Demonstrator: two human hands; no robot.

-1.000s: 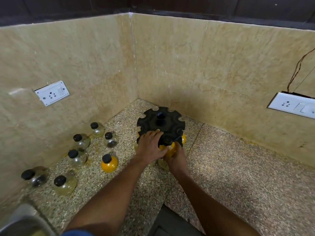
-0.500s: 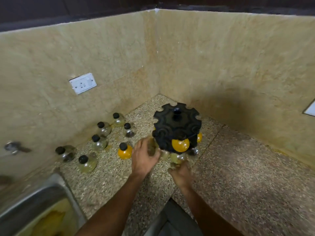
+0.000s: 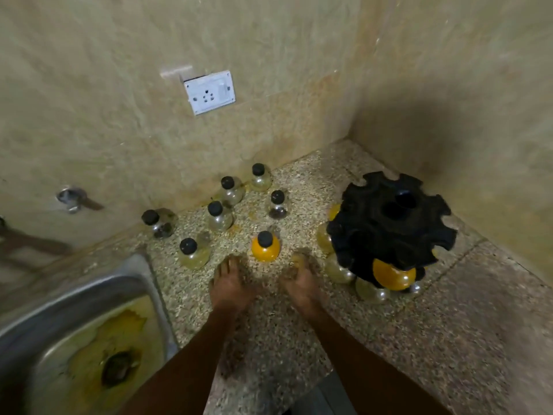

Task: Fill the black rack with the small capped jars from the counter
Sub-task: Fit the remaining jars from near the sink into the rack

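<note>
Both bare forearms reach forward, roughly parallel. Left hand [image 3: 229,284] and right hand [image 3: 300,284] palm-down, fingers extended and loose, holding nothing. Hands apart, motion-blurred at fingertips.

left hand [image 3: 229,284]: motion-blurred, grip unreadable
right hand [image 3: 300,283]: blurred too, fingers smeared
black rack [image 3: 389,223]: covers caps of jars hung at its 6–9 o'clock rim
steel sink [image 3: 54,298]: cropped at left and bottom edges

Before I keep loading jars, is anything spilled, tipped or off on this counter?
Yes. The jar nearest the sink seems to lean, unlike its upright neighbours. Yellowish smears mark the counter among the loose jars, and the sink holds a yellow stain around its drain. Both hands, left and right, are empty.
</note>
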